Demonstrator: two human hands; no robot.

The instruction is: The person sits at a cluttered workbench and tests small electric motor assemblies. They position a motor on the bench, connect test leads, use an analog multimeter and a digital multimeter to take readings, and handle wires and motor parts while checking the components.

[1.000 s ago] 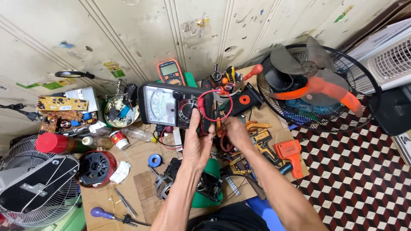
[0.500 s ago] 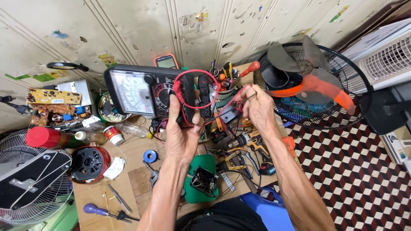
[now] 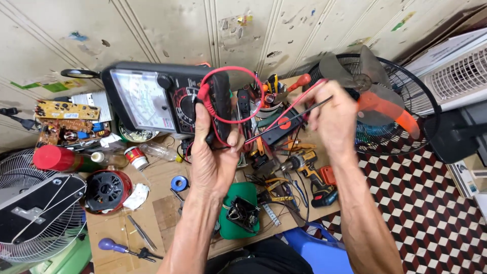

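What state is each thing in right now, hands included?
Left hand: closed around the analog multimeter, lifted off the bench.
Analog multimeter: held up, tilted, red lead looped over it.
Right hand: blurred, pinching the probe leads.
Probe leads: red and black, stretched between both hands.
Fan: front guard off, blades exposed.
Cordless drill: lying on its side.
Screwdriver: lying flat.

We are seeing the analog multimeter (image 3: 167, 101) sitting above the bench (image 3: 162, 203), in the left hand (image 3: 215, 157). The right hand (image 3: 332, 119) is lying to its right, before the fan (image 3: 385, 101). Circuit boards (image 3: 66, 122) are lying far left; the cordless drill (image 3: 309, 170) is lying between the forearms.
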